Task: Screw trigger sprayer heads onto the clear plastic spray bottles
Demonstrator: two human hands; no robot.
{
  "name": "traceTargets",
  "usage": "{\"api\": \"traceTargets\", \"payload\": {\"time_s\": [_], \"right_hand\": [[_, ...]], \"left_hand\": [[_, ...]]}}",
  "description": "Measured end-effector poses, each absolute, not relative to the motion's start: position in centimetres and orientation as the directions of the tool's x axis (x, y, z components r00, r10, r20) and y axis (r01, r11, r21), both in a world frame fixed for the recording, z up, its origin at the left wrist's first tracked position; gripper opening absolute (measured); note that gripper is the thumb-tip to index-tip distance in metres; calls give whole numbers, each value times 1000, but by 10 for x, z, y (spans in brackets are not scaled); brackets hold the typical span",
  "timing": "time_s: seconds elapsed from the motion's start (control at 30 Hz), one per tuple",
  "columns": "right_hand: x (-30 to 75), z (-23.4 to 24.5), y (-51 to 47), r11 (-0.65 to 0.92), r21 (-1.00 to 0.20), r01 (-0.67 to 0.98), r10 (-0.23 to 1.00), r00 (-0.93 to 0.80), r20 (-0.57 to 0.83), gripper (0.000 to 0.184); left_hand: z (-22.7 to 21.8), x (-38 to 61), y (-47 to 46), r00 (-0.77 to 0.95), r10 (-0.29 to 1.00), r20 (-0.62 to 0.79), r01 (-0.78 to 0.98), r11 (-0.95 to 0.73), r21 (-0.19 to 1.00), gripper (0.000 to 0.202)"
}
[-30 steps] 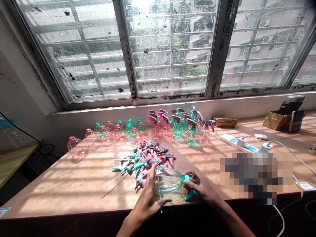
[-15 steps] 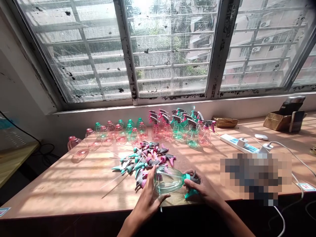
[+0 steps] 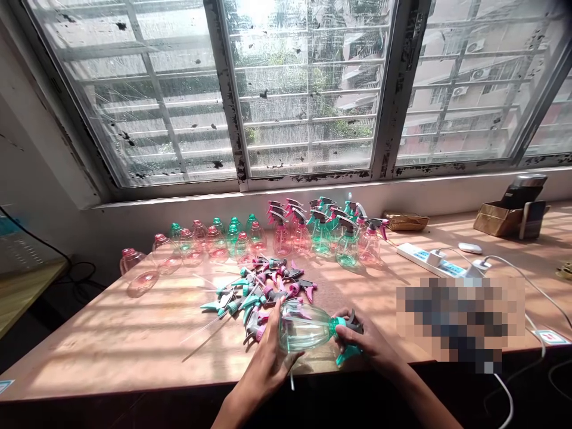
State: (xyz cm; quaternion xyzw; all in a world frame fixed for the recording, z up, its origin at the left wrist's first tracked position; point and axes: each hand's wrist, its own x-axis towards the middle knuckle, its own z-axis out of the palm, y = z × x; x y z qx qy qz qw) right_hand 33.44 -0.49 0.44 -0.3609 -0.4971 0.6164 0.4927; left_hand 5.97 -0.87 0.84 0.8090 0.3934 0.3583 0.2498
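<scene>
A clear green spray bottle (image 3: 306, 326) lies sideways between my hands above the table's front edge. My left hand (image 3: 272, 348) is wrapped round its base end. At the neck, my right hand (image 3: 357, 336) grips the grey and teal trigger sprayer head (image 3: 340, 325), whose teal trigger points down. Just behind the bottle is a heap of loose trigger sprayer heads (image 3: 263, 286), pink, teal and grey, with thin tubes sticking out. Bottles without heads, such as a red one (image 3: 167, 256), stand at the back left. Several bottles with heads, including a green one (image 3: 347, 249), stand at the back centre.
A white power strip (image 3: 429, 260) with plugs and cables lies on the right of the wooden table (image 3: 111, 339). Behind it are a white mouse (image 3: 469, 248), a brown packet (image 3: 406, 221) and a cardboard box (image 3: 497, 219). A blurred patch covers the right front.
The view has shifted very slightly. Both hands keep their hold on the bottle and its sprayer head, with hardly any movement.
</scene>
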Motion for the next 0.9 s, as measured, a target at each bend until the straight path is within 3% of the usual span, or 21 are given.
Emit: {"api": "traceTargets", "payload": {"time_s": [0.1, 0.43, 0.63, 0.9], "right_hand": [[334, 6, -6, -20, -973, -232, 964, -261, 43, 48], [334, 8, -7, -5, -973, -231, 964, -259, 56, 47], [333, 8, -9, -7, -979, -203, 971, -235, 41, 48], [336, 6, -7, -30, -972, -232, 963, -266, 34, 48]], "left_hand": [[7, 59, -10, 424, 835, 351, 465, -533, 707, 106], [7, 61, -7, 398, 833, 385, 462, -545, 700, 87], [9, 58, -10, 414, 847, 333, 429, -504, 749, 98], [7, 58, -2, 386, 842, 377, 407, -522, 750, 91]]}}
